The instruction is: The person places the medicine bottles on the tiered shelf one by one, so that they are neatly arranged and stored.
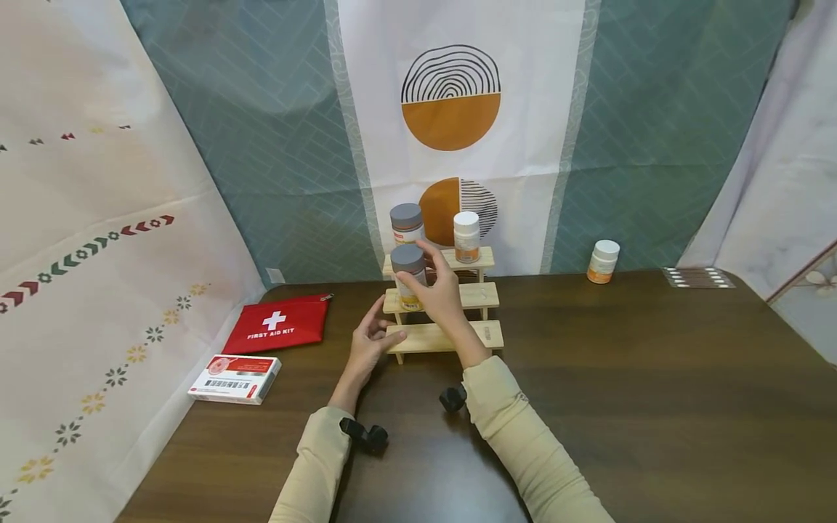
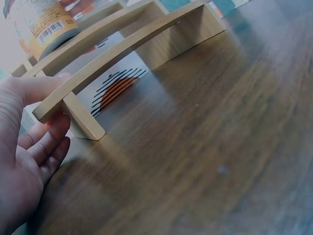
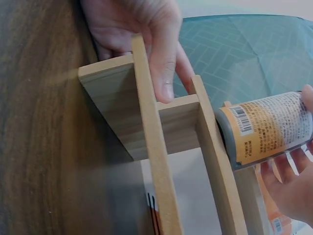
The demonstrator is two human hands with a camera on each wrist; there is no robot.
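A three-step wooden stand [image 1: 428, 338] sits on the table. My left hand [image 1: 368, 349] grips the left end of its lowest step, thumb on top and fingers curled below, as the left wrist view shows. With its thumb and fingers, my right hand [image 1: 445, 294] holds a grey-lidded pill bottle [image 3: 269, 128] with a white and orange label. The bottle is upright, its base right at the middle step. Behind it on the top step are a similar grey-lidded bottle [image 1: 407, 220] at left and a smaller white-capped bottle [image 1: 467, 236] at right.
Left of the stand lie a red first aid pouch [image 1: 277, 325] and a white-and-red medicine box [image 1: 235, 378]. Another white-capped bottle [image 1: 603, 261] stands at the back right, near a flat silver sheet [image 1: 698, 277] with rows of marks. A fabric backdrop [image 1: 281, 145] rises behind the table.
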